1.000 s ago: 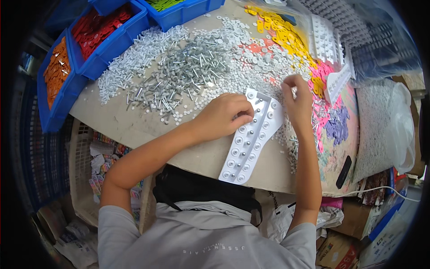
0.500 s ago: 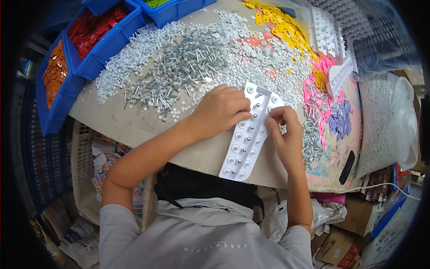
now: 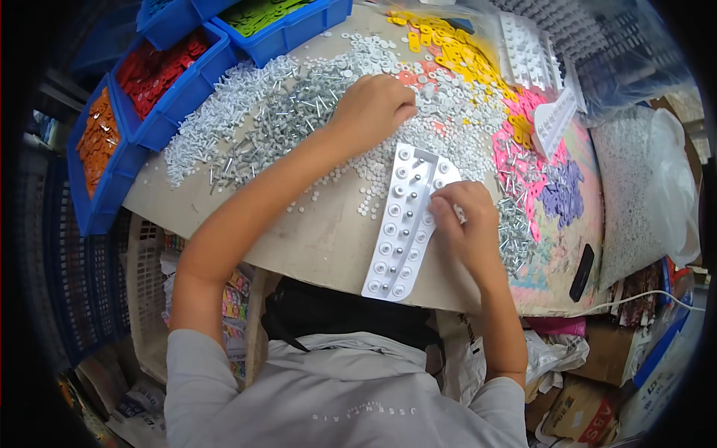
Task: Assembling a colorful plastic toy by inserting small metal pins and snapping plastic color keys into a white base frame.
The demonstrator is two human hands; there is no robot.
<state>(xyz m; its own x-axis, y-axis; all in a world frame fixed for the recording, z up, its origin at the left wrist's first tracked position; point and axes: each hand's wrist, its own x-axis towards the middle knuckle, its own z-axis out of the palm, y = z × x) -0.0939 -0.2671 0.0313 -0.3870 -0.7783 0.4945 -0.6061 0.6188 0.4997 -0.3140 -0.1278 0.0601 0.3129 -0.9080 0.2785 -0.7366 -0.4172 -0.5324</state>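
Observation:
A white plastic molded holder (image 3: 403,201) lies near the table's front edge, with a row of metal pins along its middle channel and round white pieces in the cups on both sides. My right hand (image 3: 469,220) is at its right edge, thumb and fingertips pinched together over a cup; small white bits show by the curled fingers. My left hand (image 3: 373,112) is farther away, fingers curled and closed, over the heap of small white discs (image 3: 448,97). What its fingertips hold, if anything, is hidden. Left of it spreads a pile of metal pins (image 3: 299,112).
Blue bins hold orange pieces (image 3: 97,142), red pieces (image 3: 153,78) and green pieces (image 3: 261,15). White rivet-like pieces (image 3: 202,138) lie near them. Yellow tabs (image 3: 463,52), pink tabs (image 3: 515,164) and purple tabs (image 3: 565,194) lie rightward. A black phone-like object (image 3: 582,272) rests at the right edge.
My left hand has moved from the holder's left edge up and away to the white disc heap. My right hand stays by the holder, with its fingertips slightly lower along the edge.

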